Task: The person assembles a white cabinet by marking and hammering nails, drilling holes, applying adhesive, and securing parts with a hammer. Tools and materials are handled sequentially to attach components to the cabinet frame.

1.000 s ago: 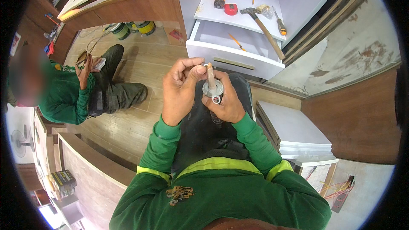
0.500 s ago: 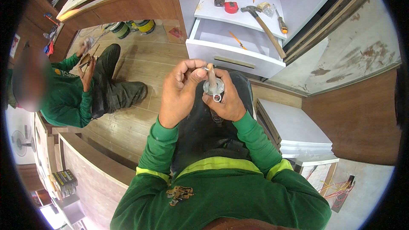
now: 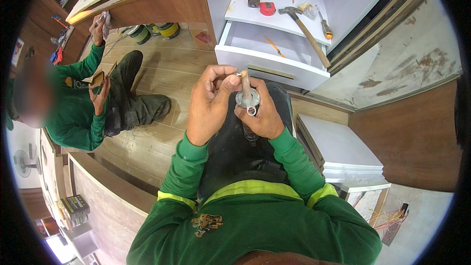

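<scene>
1. Your right hand's (image 3: 265, 118) fingers clamp round the pale tube (image 3: 246, 86), above your lap, its long axis running near to far.
2. Your left hand's (image 3: 208, 104) fingers pinch, apparently on a small metallic piece (image 3: 239, 74), left of its far tip.

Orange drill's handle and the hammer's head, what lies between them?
A red tape measure lies on the white shelf between them, as the head view shows.

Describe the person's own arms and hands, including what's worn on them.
Both the left hand and right hand are ungloved. The left sleeve and right sleeve are long and green, with close-fitting green cuffs at the wrists and bright yellow bands farther up.
</scene>
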### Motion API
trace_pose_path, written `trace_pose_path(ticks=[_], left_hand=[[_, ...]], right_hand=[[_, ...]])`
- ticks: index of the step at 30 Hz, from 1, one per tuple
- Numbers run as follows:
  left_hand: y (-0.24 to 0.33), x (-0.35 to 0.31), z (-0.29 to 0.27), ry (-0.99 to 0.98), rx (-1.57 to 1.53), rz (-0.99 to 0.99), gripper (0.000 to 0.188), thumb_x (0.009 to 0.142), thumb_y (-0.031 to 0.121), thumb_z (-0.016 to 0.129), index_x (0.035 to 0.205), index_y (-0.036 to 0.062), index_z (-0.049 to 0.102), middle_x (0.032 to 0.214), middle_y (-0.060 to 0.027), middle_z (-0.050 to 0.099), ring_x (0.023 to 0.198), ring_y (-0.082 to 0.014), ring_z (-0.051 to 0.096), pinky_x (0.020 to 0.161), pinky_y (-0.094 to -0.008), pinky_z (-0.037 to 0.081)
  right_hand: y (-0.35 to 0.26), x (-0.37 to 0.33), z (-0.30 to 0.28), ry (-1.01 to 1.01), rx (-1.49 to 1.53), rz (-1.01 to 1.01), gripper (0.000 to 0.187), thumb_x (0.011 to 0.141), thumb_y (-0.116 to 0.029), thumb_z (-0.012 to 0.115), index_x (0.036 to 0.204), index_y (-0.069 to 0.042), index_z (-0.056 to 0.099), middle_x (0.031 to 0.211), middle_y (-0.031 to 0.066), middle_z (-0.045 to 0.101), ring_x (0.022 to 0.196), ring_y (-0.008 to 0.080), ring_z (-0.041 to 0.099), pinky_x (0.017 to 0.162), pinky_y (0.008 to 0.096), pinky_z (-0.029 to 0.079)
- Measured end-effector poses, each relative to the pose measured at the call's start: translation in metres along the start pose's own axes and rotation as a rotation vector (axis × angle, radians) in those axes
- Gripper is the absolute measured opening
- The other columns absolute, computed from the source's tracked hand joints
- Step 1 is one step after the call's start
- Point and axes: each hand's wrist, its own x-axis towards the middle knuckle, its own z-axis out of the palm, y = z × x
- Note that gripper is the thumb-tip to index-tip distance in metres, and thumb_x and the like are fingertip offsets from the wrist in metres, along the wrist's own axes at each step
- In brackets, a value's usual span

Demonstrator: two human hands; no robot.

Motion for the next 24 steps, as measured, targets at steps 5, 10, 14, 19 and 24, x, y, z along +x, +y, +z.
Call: trace_pose_path(ticks=[5, 10, 14, 19, 24], left_hand=[[-0.003, -0.001, 0.006, 0.064, -0.022, 0.048, 0.025, 0.109, 0.017, 0.068, 0.12, -0.0045, 0.064, 0.109, -0.0114, 0.076, 0.098, -0.0131, 0.071, 0.089, -0.0295, 0.058], [-0.011, 0.004, 0.006, 0.036, -0.048, 0.063, 0.026, 0.109, 0.017, 0.068, 0.122, -0.0054, 0.064, 0.113, -0.0124, 0.075, 0.104, -0.0164, 0.072, 0.094, -0.0332, 0.061], [-0.01, 0.005, 0.001, -0.017, -0.074, 0.02, 0.029, 0.109, 0.02, 0.067, 0.123, -0.0057, 0.063, 0.116, -0.012, 0.073, 0.109, -0.0185, 0.073, 0.097, -0.0353, 0.062], [-0.012, 0.005, -0.006, -0.079, -0.185, -0.05, 0.031, 0.11, 0.024, 0.066, 0.125, -0.0029, 0.062, 0.121, -0.0106, 0.071, 0.115, -0.0188, 0.071, 0.103, -0.0377, 0.059], [-0.013, 0.002, -0.012, -0.124, -0.332, -0.119, 0.03, 0.111, 0.024, 0.065, 0.128, -0.0001, 0.061, 0.123, -0.0108, 0.071, 0.119, -0.0209, 0.07, 0.109, -0.0418, 0.057]], right_hand=[[-0.002, 0.002, 0.0, -0.008, 0.008, -0.013, 0.068, 0.086, -0.01, 0.082, 0.143, -0.001, 0.045, 0.125, 0.0189, 0.065, 0.111, 0.0302, 0.066, 0.101, 0.0423, 0.052], [0.006, 0.0, 0.001, -0.002, 0.006, -0.011, 0.073, 0.087, -0.011, 0.081, 0.148, 0.0, 0.043, 0.129, 0.0198, 0.064, 0.117, 0.0306, 0.066, 0.104, 0.0434, 0.051], [0.004, 0.0, 0.0, -0.023, 0.023, -0.005, 0.075, 0.087, -0.01, 0.08, 0.151, 0.0, 0.042, 0.129, 0.0201, 0.063, 0.121, 0.0304, 0.064, 0.106, 0.0435, 0.05], [0.002, 0.0, 0.0, -0.022, 0.038, 0.003, 0.075, 0.086, -0.01, 0.08, 0.15, 0.0, 0.042, 0.128, 0.0194, 0.063, 0.119, 0.0294, 0.064, 0.106, 0.0421, 0.05], [0.005, -0.003, 0.001, -0.016, 0.044, 0.027, 0.072, 0.086, -0.011, 0.081, 0.147, -0.001, 0.044, 0.122, 0.018, 0.064, 0.11, 0.0279, 0.066, 0.1, 0.0407, 0.052]])
